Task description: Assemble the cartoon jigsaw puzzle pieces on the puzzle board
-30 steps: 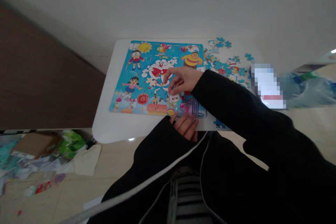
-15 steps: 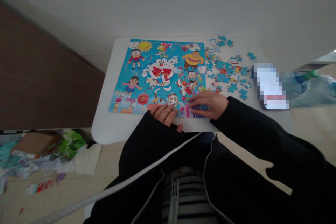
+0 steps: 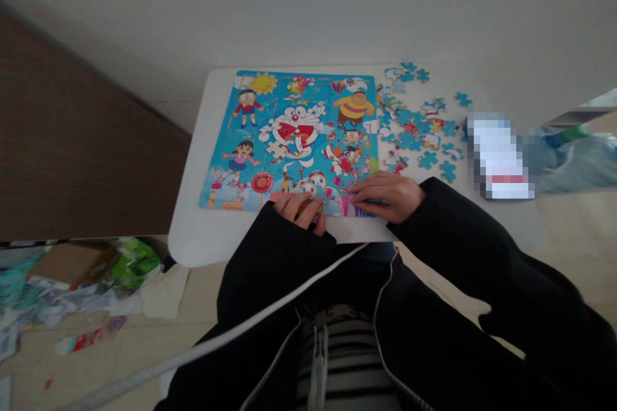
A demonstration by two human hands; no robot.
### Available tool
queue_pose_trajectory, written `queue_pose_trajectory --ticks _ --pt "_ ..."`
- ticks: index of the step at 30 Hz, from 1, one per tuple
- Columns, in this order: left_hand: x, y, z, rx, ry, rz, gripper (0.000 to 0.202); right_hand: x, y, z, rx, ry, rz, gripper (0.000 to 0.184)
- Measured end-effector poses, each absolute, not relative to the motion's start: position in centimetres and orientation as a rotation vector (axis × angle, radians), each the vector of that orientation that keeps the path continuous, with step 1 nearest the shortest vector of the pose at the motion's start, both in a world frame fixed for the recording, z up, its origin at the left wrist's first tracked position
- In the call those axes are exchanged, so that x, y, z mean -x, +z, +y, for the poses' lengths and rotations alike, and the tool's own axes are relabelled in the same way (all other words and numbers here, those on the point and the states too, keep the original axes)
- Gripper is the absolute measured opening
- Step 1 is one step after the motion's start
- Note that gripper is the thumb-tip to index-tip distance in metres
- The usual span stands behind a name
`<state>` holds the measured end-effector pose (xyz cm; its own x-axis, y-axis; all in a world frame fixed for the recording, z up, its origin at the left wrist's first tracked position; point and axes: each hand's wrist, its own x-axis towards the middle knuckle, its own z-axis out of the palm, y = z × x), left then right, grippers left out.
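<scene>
Jigsaw puzzle (image 3: 289,141), nearly complete, lying flat on the white tabletop (image 3: 193,231) with its far edge toward the wall. The picture shows cartoon figures on a blue ground: a sun at the far left corner, a white-and-blue cat figure at centre, a child in a pink skirt at left. A few pale gaps remain, one just left of centre.

Left hand (image 3: 299,209) rests on the near edge of the puzzle, fingers (image 3: 308,204) pressed flat on the pieces there, thumb over the tabletop; it grips nothing. Right hand (image 3: 385,196) lies just beside it at the near right corner, fingertips (image 3: 359,198) laid flat on a purple-striped part of the picture, likewise grasping nothing visible. The two hands are close but apart. Both arms wear black sleeves (image 3: 463,244).

Loose puzzle pieces (image 3: 414,128), mostly blue, are scattered on the tabletop just to the right of the puzzle, from the far edge down to near the right hand. Beyond them, at the right end of the tabletop, sits a blurred-out rectangular object (image 3: 499,154), and past it crumpled bluish plastic (image 3: 578,160).

On the floor (image 3: 144,347) at lower left lies a litter of paper and packaging (image 3: 72,282). A dark wooden panel (image 3: 72,154) stands at left.
</scene>
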<state>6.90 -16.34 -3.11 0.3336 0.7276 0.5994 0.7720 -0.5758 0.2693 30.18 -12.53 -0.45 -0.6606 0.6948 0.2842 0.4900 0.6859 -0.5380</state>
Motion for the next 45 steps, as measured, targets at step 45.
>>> queue_pose_trajectory --ticks 45 --pt "-6.5 -2.4 -12.8 2.647 -1.223 -1.504 0.026 -30.6 -1.3 -12.2 0.768 0.562 -2.311 0.016"
